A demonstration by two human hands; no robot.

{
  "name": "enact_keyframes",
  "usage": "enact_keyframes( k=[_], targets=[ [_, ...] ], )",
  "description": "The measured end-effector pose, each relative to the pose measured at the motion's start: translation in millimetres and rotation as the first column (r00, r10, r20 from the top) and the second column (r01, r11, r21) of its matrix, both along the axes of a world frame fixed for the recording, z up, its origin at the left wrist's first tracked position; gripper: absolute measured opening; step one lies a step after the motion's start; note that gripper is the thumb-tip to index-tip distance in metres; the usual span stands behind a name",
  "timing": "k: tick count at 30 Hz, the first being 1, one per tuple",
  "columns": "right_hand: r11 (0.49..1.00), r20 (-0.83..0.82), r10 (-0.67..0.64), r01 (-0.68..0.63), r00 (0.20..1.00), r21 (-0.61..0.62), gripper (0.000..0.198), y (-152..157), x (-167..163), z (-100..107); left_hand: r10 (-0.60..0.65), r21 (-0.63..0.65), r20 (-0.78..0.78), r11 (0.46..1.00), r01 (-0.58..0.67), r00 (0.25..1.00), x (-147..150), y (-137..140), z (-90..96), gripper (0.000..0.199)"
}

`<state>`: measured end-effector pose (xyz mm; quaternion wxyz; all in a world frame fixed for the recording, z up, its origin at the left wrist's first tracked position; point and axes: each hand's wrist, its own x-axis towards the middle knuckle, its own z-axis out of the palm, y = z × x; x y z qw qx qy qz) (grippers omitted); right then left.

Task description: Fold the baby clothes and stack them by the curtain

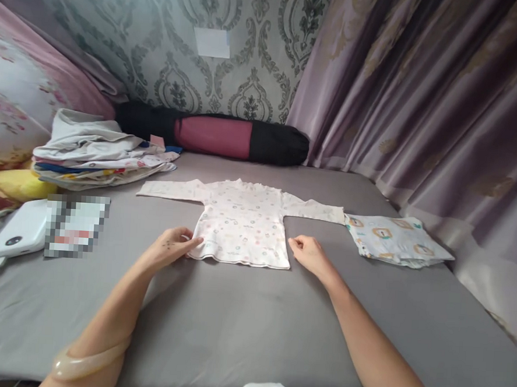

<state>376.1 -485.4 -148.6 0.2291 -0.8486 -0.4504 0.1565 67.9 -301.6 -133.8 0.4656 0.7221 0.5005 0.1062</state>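
Your two bare forearms reach in from the lower left and lower right of the frame, slanting toward each other over a grey, sheet-covered bed (pixel 241 327). At the centre of the frame, between your hands, a small white long-sleeved shirt of thin fabric with a pastel print (pixel 243 222) lies flat, its collar away from you, its hem toward you and its sleeves stretched out to both sides. Your left hand (pixel 176 246), left of centre, is turned inward at the wrist, the thumb laid over the shirt's lower left edge and the index finger bent behind it; whether that grip pinches the cloth, you cannot tell from this angle. Your right hand (pixel 306 253), right of centre, has its fingers curled and its grip closed, thumb and fingertips drawn together just beside the shirt's lower right edge. A pale, smooth, ring-shaped bangle (pixel 90 361) circles your left forearm at the lower left. Near the tip of the right-hand sleeve, a folded white cloth with orange-framed prints (pixel 396 240) lies right of centre, while a pile of folded, multicoloured garments (pixel 97 154) sits at the left, beyond your left hand.
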Motion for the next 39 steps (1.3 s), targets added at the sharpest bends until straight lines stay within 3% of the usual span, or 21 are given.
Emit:
enact_keyframes(
  k=[4,8,12,17,28,31,33,35,39],
  targets=[
    [0.987,-0.030,0.073,-0.076,0.997,-0.141,0.042,-2.8,-15.6,8.2,-0.052,-0.098,0.027,0.994,0.054,0.998,-0.2,-3.6,3.5,0.055],
    [0.960,-0.162,0.138,-0.172,0.977,-0.223,0.045,-4.7,-23.8,17.1,-0.053,-0.156,0.043,0.986,0.059,0.998,1.3,-5.5,6.0,0.051],
    [0.950,-0.244,0.143,-0.202,0.959,-0.238,0.045,-6.5,-17.7,19.3,-0.042,-0.172,0.037,0.984,0.048,0.998,-2.9,-1.8,7.0,0.047],
    [0.934,-0.232,0.166,-0.228,0.959,-0.275,0.044,-9.6,-7.6,17.3,0.008,-0.186,0.005,0.983,-0.007,1.000,-11.1,2.8,12.2,0.046],
    [0.927,-0.257,0.186,-0.256,0.948,-0.274,0.043,-15.5,-7.2,17.8,-0.085,-0.214,-0.070,0.974,0.068,0.994,-12.3,3.4,13.5,0.051],
    [0.905,-0.257,0.204,-0.282,0.945,-0.317,0.045,-14.4,-2.5,22.2,-0.106,-0.209,-0.100,0.974,0.083,0.989,-11.6,5.3,15.3,0.053],
    [0.881,-0.230,0.221,-0.295,0.948,-0.370,0.048,-10.5,0.9,28.2,-0.105,-0.171,-0.093,0.981,0.088,0.990,-8.2,9.6,16.2,0.054],
    [0.897,-0.115,0.217,-0.244,0.969,-0.369,0.050,-2.4,1.0,34.0,-0.079,-0.125,-0.051,0.990,0.072,0.996,-1.0,17.1,15.3,0.054],
    [0.988,0.221,0.121,-0.097,0.968,-0.119,0.036,26.8,-15.0,32.2,0.075,-0.046,0.034,0.996,-0.073,0.997,25.3,38.2,5.4,0.059]
  ],
)
